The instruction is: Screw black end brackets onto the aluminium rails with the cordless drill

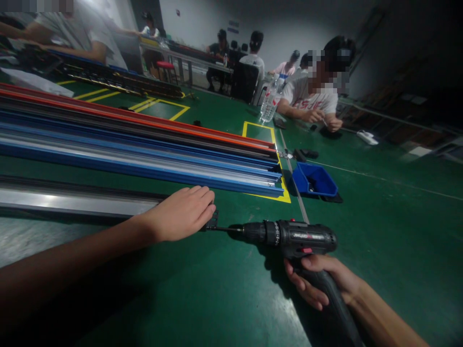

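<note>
My right hand (325, 277) is wrapped round the handle of a black cordless drill (307, 236), which points left. From its chuck a long thin bit (226, 229) reaches to a small black end piece (214, 220) at the end of a long black-and-silver metal profile (79, 200). Over that end lies my left hand (186, 212), its fingers closed round the profile and partly covering the end piece. Whether the bit's tip sits in a screw is hidden.
Blue profiles (144, 166) and an orange one (162, 123) lie side by side behind my left hand. A blue bin (314, 180) stands beyond the drill, with water bottles (269, 101) farther back. Across the green table (379, 231) sits a person (307, 96); others work behind.
</note>
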Motion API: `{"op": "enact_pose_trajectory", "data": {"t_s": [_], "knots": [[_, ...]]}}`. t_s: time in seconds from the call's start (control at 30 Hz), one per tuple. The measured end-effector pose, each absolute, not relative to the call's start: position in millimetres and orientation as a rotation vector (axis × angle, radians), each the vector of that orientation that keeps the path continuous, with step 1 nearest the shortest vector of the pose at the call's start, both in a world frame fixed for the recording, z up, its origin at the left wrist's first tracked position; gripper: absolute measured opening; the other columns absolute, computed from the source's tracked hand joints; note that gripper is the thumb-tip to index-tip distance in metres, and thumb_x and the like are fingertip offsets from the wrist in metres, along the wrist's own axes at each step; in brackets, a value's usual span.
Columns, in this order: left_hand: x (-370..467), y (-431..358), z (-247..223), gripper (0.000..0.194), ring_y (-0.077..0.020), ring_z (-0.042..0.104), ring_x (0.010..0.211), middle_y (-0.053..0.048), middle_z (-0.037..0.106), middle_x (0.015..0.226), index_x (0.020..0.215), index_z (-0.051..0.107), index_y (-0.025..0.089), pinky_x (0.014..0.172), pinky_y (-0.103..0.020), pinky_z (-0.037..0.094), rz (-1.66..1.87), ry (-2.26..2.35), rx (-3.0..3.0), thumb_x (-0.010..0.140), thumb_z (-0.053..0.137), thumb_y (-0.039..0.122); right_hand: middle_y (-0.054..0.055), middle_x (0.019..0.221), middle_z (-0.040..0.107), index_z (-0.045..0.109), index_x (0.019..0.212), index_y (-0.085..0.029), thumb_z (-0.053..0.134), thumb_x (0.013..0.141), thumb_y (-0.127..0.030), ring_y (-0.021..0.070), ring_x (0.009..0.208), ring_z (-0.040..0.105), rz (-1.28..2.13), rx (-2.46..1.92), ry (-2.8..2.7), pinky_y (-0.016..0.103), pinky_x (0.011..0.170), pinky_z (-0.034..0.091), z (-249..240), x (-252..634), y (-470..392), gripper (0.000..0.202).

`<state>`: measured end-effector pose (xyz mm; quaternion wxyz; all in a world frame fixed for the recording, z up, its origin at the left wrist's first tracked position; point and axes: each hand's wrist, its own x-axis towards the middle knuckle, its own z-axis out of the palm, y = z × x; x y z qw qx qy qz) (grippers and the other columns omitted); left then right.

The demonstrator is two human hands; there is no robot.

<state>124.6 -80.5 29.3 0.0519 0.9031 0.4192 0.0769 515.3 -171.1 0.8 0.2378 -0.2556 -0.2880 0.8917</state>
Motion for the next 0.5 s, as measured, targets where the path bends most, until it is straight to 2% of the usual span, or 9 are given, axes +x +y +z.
{"op": "enact_pose_trajectory", "data": {"t_s": [0.23, 0.5], "knots": [[124.5, -80.3, 28.4, 0.04, -0.0273, 0.061, 0.092, -0.011, 0.067, 0.101, 0.102, 0.063, 0.018, 0.088, -0.044, 0.045, 0.187, 1.258, 2.793, 0.113, 0.029, 0.035, 0.003, 0.08, 0.069, 0.079, 0.11, -0.008, 0.07, 0.099, -0.036, 0.0028, 0.042, 0.048, 2.434, -0.697, -0.78, 0.017, 0.051, 0.056, 1.1, 514.9, -171.8, 0.032], [125.4, -79.9, 29.8, 0.037, -0.0269, 0.061, 0.088, -0.01, 0.067, 0.099, 0.102, 0.063, 0.018, 0.084, -0.043, 0.045, 0.184, 1.273, 2.782, 0.112, 0.031, 0.034, 0.002, 0.076, 0.066, 0.079, 0.106, -0.006, 0.07, 0.099, -0.035, 0.003, 0.041, 0.046, 2.415, -0.743, -0.761, 0.018, 0.049, 0.054, 2.3, 515.4, -173.4, 0.031]]}}
